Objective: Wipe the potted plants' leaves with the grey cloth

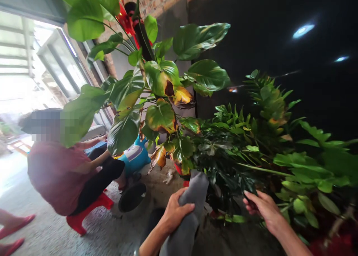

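Note:
My left hand (175,211) is closed around a grey cloth (192,200) that stands up toward the foliage and hangs down past my wrist. My right hand (263,207) reaches into the dark green leaves (232,162) of a bushy plant, fingers pinched on a leaf at its lower edge. A tall plant with big leaves (162,80), some yellowed and brown-edged, rises behind the cloth.
A person in a red top (56,174) squats on a low red stool (89,211) at the left, next to a blue container (135,157) and a black round lid (131,197). Red sandals (13,230) show at far left. A brick wall and dark panel stand behind.

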### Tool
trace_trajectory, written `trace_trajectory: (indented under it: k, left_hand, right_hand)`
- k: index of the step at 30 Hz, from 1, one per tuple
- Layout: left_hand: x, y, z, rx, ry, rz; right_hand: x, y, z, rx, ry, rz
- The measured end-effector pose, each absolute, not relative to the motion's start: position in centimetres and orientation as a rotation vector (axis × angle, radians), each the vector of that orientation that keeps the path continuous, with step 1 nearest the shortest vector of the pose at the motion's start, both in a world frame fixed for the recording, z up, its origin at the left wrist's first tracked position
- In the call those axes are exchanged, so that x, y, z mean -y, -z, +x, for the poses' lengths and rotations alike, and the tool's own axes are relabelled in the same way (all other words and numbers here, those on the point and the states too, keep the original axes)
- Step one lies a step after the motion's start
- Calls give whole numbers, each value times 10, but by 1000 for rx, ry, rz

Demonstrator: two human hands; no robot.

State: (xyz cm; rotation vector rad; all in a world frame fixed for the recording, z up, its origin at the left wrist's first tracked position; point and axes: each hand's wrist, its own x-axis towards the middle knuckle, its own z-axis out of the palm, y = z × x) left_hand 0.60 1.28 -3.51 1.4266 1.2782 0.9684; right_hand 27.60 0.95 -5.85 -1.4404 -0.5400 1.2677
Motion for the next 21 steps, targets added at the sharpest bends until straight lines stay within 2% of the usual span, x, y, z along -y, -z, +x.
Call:
trace_trajectory:
  k: [3,6,8,11,13,16,21]
  left_hand:
    - [-9,5,-2,-1321,-1116,1342]
    - [-34,-31,6,-1330,-1413,1302]
    - [-50,-38,17,-1271,-1481,1226]
    - [-49,-12,32,-1180,-1232,972]
    - [-29,18,37,-1152,-966,730]
    - [7,50,34,-1166,-802,392]
    - [10,22,25,-1134,-816,315]
  right_hand:
    - [-10,61,276,532,-1278,-1423]
    - [-12,63,276,530,-1259,-1396]
    - [-12,64,275,536,-1247,-1382]
    - [-13,63,275,537,-1257,-1371]
    - [-13,63,276,544,-1261,-1391]
    - [-13,68,279,567,-1250,-1414]
    - [-14,77,283,599,-1264,-1363]
